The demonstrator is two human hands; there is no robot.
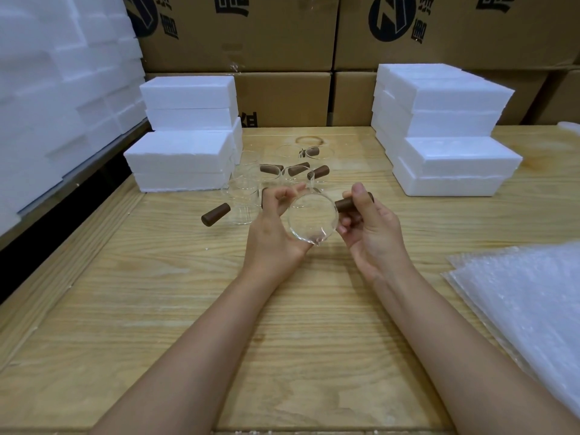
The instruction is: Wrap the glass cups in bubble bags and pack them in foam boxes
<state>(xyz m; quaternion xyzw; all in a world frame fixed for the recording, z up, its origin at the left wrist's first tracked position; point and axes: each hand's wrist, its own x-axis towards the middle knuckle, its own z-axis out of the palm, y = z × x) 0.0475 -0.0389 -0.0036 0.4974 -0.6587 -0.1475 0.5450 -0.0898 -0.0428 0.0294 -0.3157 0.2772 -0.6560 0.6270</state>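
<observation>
From the headset feed I see both bare forearms reaching forward over the wooden counter [157, 309], wrists raised and palms turned inward toward each other. The left hand [276, 227] cradles a clear glass cup [313, 219] from its left side, fingers curled loosely round the rim, thumb up near the far edge; its grip is closed on the glass. The right hand [367, 227] closes its grip on the cup's brown wooden handle [345, 205], thumb laid along the top and fingers folded underneath. The cup is held above the middle of the counter, tilted so its round mouth faces my camera, clear of the surface.

Beyond the hands, toward the counter's far edge, more glass cups with brown handles [276, 174] stand clustered together; one handle [216, 214] points toward the left edge. White foam boxes [185, 146] are stacked at the far left corner, and a taller stack of foam boxes [445, 130] rises toward the far right. A pile of bubble bags [527, 296] lies along the counter's right edge, well apart from the hands. Printed cardboard cartons [282, 42] form a wall behind the counter.
</observation>
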